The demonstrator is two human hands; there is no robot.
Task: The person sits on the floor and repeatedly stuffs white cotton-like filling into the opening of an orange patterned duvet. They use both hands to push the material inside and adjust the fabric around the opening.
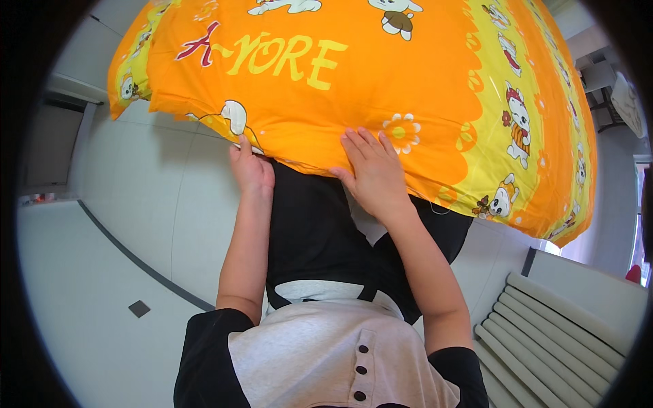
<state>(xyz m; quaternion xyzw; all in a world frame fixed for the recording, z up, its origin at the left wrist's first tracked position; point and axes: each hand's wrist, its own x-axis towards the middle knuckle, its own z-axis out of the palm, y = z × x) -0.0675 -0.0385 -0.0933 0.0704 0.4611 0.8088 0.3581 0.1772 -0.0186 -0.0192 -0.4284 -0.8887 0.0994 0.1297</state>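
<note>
An orange and yellow quilt cover (408,81) spreads out before me, printed with cartoon animals, flowers and large lettering. Its near edge sags in soft folds just over my thighs, in black trousers. My left hand (251,166) pinches this edge at the left, the thumb on top and the other fingers curled and partly hidden. Flat on the cloth, palm down, lies my right hand (375,171), beside a white-petalled printed flower. Its thumb points left, close to the edge. A thin loose thread (440,210) hangs from the hem to the right of that hand.
A pale ribbed seat (551,336) stands at the lower right. Light floor tiles (137,204) with a dark border strip (143,265) run along my left. At the far right, a light cloth (626,102) hangs by dark furniture legs.
</note>
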